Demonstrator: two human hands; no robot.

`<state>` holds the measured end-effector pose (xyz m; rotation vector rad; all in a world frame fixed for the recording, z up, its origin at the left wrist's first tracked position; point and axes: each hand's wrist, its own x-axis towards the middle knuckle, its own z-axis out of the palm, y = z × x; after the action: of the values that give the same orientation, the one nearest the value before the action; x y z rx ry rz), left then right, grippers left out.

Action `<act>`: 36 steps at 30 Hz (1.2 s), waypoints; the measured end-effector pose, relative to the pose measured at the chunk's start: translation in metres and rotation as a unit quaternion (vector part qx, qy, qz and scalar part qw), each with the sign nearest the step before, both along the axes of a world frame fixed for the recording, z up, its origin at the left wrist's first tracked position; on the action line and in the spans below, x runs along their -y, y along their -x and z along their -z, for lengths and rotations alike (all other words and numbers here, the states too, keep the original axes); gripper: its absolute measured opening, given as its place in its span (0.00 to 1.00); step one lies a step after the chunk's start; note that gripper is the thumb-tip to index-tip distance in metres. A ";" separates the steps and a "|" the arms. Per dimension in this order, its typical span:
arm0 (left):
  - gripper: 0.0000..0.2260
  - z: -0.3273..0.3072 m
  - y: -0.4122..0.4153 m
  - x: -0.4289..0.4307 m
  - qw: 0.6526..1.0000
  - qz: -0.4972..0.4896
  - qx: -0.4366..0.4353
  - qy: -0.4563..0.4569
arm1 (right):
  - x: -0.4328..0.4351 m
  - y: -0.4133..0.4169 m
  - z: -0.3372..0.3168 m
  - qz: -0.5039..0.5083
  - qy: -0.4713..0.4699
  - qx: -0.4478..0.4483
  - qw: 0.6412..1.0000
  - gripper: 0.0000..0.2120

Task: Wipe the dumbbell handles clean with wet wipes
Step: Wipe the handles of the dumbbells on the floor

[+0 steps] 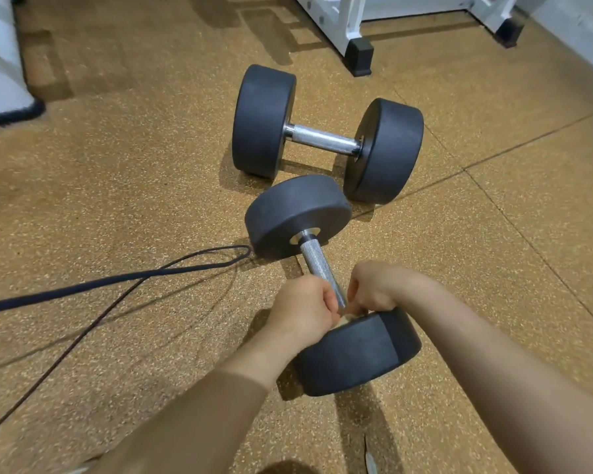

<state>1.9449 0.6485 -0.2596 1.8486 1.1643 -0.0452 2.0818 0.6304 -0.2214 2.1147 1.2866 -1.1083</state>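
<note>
Two sleeved forearms reach in over the speckled floor (117, 200) to the near dumbbell (356, 350), which lies there pointing away. The left grip (305, 309) is clenched round the near end of its knurled handle (317, 263). The right grip (377, 289) curls down opposite, pinching a pale scrap (348, 318) there. A second dumbbell (326, 135) lies crosswise just beyond.

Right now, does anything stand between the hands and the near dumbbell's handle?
Nothing visible does. The left hand grips the handle at its near end, and the right hand curls against it beside the near head. The black cord lies off to the left, clear of the handle.
</note>
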 end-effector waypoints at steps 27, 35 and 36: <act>0.18 -0.026 0.001 -0.165 0.822 0.356 0.184 -0.404 | -0.038 0.039 0.002 0.296 -0.309 -0.018 0.904 0.12; 0.13 -0.031 -0.058 -0.161 0.820 0.361 0.216 -0.388 | -0.034 0.071 0.005 0.203 -0.258 0.179 0.928 0.12; 0.13 -0.037 -0.070 -0.158 0.825 0.371 0.195 -0.379 | -0.030 0.064 0.000 0.197 -0.215 0.188 0.938 0.10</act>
<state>2.0146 0.8069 -0.2224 2.7499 0.0801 0.3958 2.0181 0.6606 -0.2211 2.8315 1.0091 -0.5310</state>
